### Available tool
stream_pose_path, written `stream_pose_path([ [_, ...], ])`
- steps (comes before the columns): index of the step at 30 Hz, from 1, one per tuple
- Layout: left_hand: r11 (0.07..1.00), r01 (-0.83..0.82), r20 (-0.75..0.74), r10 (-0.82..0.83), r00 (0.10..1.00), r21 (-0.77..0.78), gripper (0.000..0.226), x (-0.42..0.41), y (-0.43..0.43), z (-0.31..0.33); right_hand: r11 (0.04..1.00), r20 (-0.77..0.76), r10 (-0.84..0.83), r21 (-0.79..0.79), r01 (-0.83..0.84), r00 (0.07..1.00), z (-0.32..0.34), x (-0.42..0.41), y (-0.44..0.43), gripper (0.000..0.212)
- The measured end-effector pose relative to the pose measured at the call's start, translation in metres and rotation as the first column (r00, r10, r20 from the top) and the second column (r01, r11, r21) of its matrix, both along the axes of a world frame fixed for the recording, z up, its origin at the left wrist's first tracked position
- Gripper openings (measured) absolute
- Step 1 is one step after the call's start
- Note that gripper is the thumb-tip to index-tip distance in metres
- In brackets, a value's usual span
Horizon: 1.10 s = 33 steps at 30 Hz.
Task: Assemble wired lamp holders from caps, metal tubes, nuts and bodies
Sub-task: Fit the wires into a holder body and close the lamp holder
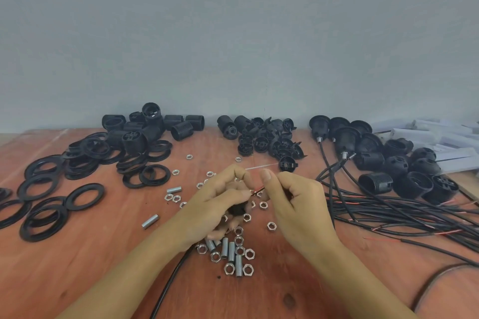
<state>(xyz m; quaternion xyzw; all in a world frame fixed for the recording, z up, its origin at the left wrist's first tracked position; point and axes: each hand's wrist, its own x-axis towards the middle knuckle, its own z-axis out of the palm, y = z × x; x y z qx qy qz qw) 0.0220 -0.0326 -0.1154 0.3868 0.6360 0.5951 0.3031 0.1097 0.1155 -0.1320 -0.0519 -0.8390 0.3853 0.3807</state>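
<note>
My left hand [223,197] curls round a black lamp holder part [237,209], mostly hidden in the palm. A black cable [171,277] runs from under that hand toward the near edge. My right hand [287,197] pinches the thin red and white wire ends [259,189] that stick out between the two hands. Loose metal nuts [271,226] and threaded metal tubes [232,250] lie scattered under and below my hands. Black caps [269,140] are heaped at the back centre. Threaded black bodies [155,124] are piled at the back left.
Black rings [84,195] spread over the left of the wooden table [90,254]. Assembled wired holders [344,137] and a bundle of black cables [401,215] fill the right side. White boxes [445,137] sit at the far right against the grey wall.
</note>
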Motion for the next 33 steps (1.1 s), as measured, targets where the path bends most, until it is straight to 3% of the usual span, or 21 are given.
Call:
stream_pose_path([
  [3,0.997,-0.062,-0.100,0.065,0.993,0.037,0.028,-0.001,0.002,-0.001,0.996,-0.016,0.093,-0.006,-0.093,0.996,0.001,0.000,-0.004,0.047],
  [8,0.980,-0.105,-0.277,0.150,0.949,0.171,0.021,-0.002,0.004,-0.002,0.994,-0.011,0.112,-0.002,-0.112,0.994,-0.004,0.000,-0.001,0.054],
  [12,0.913,-0.311,-0.188,0.365,0.912,0.265,0.020,-0.008,0.006,-0.006,0.989,0.064,0.118,0.082,-0.123,0.991,-0.004,0.000,-0.002,0.060],
  [17,0.850,-0.412,-0.292,0.506,0.811,0.328,0.016,-0.017,0.001,-0.006,0.964,0.186,0.169,0.172,-0.202,0.968,0.024,-0.023,-0.001,0.050],
  [20,0.776,-0.502,-0.170,0.593,0.787,0.382,0.015,-0.026,-0.005,-0.008,0.969,0.193,0.240,0.016,-0.248,0.951,0.045,-0.052,0.004,0.036],
  [22,0.708,-0.587,-0.054,0.655,0.754,0.391,0.016,-0.033,-0.007,-0.011,0.963,0.143,0.228,-0.180,-0.201,0.963,0.054,-0.076,0.011,0.034],
  [23,0.677,-0.624,-0.009,0.680,0.733,0.391,0.017,-0.038,-0.008,-0.013,0.966,0.150,0.187,-0.205,-0.154,0.971,0.055,-0.090,0.012,0.033],
  [26,0.599,-0.700,0.021,0.754,0.657,0.388,0.024,-0.051,-0.013,-0.016,0.996,0.306,0.074,0.021,-0.084,0.949,0.048,-0.133,0.007,0.020],
  [29,0.529,-0.743,0.023,0.808,0.588,0.409,0.029,-0.062,-0.020,-0.016,0.932,0.484,0.047,0.294,-0.212,0.874,0.037,-0.169,-0.009,0.048],
  [33,0.496,-0.754,0.010,0.833,0.553,0.430,0.028,-0.067,-0.022,-0.017,0.849,0.477,0.003,0.463,-0.255,0.879,0.036,-0.206,-0.037,0.068],
])
